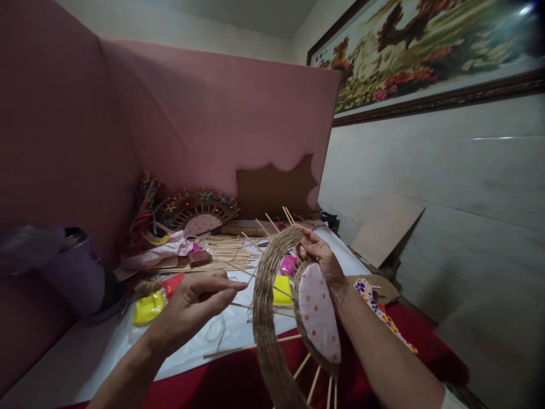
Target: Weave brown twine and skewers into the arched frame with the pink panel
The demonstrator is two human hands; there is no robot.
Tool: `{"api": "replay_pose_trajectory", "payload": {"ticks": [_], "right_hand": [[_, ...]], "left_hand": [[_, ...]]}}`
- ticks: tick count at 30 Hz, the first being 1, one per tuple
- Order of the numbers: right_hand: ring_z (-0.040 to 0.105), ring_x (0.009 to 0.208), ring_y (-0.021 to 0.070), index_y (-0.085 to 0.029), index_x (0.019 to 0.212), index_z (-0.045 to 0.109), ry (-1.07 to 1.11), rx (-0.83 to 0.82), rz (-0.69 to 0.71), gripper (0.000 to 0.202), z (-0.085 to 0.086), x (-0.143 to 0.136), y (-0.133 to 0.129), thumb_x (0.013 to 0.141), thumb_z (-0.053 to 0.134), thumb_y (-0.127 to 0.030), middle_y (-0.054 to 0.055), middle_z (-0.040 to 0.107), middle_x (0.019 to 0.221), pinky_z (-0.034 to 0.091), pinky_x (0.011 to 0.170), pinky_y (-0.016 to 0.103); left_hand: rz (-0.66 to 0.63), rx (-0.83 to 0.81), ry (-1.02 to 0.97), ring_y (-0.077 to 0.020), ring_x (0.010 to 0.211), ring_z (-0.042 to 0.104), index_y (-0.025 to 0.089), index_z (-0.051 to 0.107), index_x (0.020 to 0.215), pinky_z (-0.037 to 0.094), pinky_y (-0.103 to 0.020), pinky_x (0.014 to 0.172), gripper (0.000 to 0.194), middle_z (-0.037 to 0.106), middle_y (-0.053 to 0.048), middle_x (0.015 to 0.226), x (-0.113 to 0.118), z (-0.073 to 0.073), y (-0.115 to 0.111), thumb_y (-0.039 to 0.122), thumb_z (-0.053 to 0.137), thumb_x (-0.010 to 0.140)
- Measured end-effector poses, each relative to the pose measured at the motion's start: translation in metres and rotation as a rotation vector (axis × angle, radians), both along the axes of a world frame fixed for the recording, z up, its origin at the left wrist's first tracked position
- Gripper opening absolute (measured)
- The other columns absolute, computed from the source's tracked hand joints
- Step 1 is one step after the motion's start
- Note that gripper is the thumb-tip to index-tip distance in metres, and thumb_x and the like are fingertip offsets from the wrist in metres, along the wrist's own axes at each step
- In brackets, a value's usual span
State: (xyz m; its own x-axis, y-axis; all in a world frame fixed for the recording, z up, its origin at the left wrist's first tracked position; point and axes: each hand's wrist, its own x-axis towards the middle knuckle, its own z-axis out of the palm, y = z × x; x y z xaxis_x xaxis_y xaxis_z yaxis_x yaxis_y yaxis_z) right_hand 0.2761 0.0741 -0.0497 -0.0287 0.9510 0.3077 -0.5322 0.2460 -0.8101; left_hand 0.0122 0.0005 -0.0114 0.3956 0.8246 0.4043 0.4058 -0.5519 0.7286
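My right hand (318, 253) grips the top end of a half-round fan frame. Its outer arc (266, 318) is wrapped in brown twine. Thin wooden sticks (307, 366) run out from a half-disc (318, 312) covered in white cloth with orange-red dots, cross the arc and poke past it. The frame stands tilted on its side, its lower end cut off by the view. To its left, my left hand (208, 298) is closed in a pinch on a thin strand of twine (252, 278) that leads to the arc's outer edge.
Behind lie loose sticks (230, 253), yellow packets (149, 308), a pink packet (288, 265) and a decorated fan (204, 213). A purple flask-like container (79, 278) stands left. Brown cut board (275, 187) leans on the pink partition (221, 113). Patterned cloth (383, 312) lies right.
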Motion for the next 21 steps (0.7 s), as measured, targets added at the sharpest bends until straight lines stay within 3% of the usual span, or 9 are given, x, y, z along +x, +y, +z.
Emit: {"api": "replay_pose_trajectory", "payload": {"ticks": [7,13,17,19,21], "right_hand": [[0.038,0.049,0.0078,-0.021,0.105,0.064,0.033,-0.010,-0.012,0.041,0.001,-0.001,-0.001,0.065,0.072,-0.022,-0.006,0.046,0.054,0.032,0.046,0.019],[0.039,0.049,0.0083,-0.020,0.106,0.064,0.014,0.014,-0.058,0.040,-0.001,-0.001,0.001,0.066,0.069,-0.024,-0.006,0.046,0.054,0.032,0.049,0.021],[0.041,0.051,0.0084,-0.020,0.104,0.064,-0.004,0.031,-0.088,0.039,-0.002,0.001,0.003,0.066,0.069,-0.024,-0.006,0.046,0.055,0.034,0.050,0.021],[0.041,0.051,0.0086,-0.020,0.104,0.064,0.000,0.028,-0.113,0.038,-0.003,0.002,0.004,0.067,0.068,-0.025,-0.006,0.046,0.055,0.034,0.050,0.021],[0.041,0.051,0.0088,-0.020,0.105,0.064,0.008,0.023,-0.129,0.038,-0.004,0.002,0.006,0.067,0.068,-0.026,-0.006,0.045,0.055,0.033,0.049,0.021]], "left_hand": [[-0.098,-0.334,-0.155,-0.0141,0.062,0.043,0.026,0.075,0.098,0.035,-0.024,0.052,0.039,0.056,-0.003,0.068,-0.007,-0.014,0.007,0.052,0.065,0.071],[-0.079,-0.347,-0.179,-0.0128,0.064,0.041,0.025,0.075,0.096,0.033,-0.024,0.053,0.032,0.051,-0.001,0.066,0.002,-0.009,0.006,0.040,0.072,0.069],[-0.030,-0.389,-0.218,-0.0107,0.055,0.040,0.019,0.077,0.075,0.032,-0.024,0.050,0.022,0.050,0.001,0.056,0.008,-0.008,0.008,0.039,0.072,0.069],[0.032,-0.428,-0.246,-0.0084,0.049,0.034,0.017,0.075,0.064,0.028,-0.022,0.046,0.028,0.046,0.002,0.047,0.010,-0.010,0.009,0.044,0.071,0.068],[0.071,-0.444,-0.272,-0.0074,0.047,0.033,0.017,0.076,0.065,0.027,-0.022,0.045,0.029,0.046,0.003,0.045,0.011,-0.012,0.008,0.046,0.071,0.068]]}}
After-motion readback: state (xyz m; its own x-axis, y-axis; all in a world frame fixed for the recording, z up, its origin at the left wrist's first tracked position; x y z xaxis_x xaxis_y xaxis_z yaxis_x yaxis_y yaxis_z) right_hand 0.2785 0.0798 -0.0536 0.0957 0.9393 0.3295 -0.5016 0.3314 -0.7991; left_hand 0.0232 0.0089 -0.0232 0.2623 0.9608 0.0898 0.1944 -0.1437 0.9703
